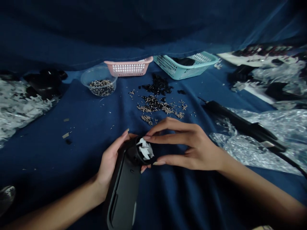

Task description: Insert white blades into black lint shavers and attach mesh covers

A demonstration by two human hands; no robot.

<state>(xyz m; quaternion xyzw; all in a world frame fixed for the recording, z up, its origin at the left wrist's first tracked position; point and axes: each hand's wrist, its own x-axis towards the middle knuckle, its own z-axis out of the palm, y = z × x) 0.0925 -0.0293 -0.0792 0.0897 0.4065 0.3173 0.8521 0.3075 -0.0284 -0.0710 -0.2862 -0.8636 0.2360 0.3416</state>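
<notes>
A black plastic device housing (pixel 126 188) tilts toward me, its long flat body reaching down to the bottom edge. At its upper end is a round collar with a white bladed fan wheel (pixel 145 149) inside. My left hand (pixel 110 159) is closed around the housing's upper end from the left and behind; some fingers are hidden. On the other side, my right hand (pixel 189 145) spans the fan opening, fingertips at its upper edge and thumb at the lower rim.
Small screws (pixel 153 107) and black parts (pixel 158 84) lie on blue cloth. Behind are a clear tub (pixel 102 78) of screws, a pink basket (pixel 129 68) and a teal basket (pixel 182 72). A corded black screwdriver (pixel 242 123) rests on plastic wrap (pixel 240 150). Bagged white parts (pixel 19 105) sit left.
</notes>
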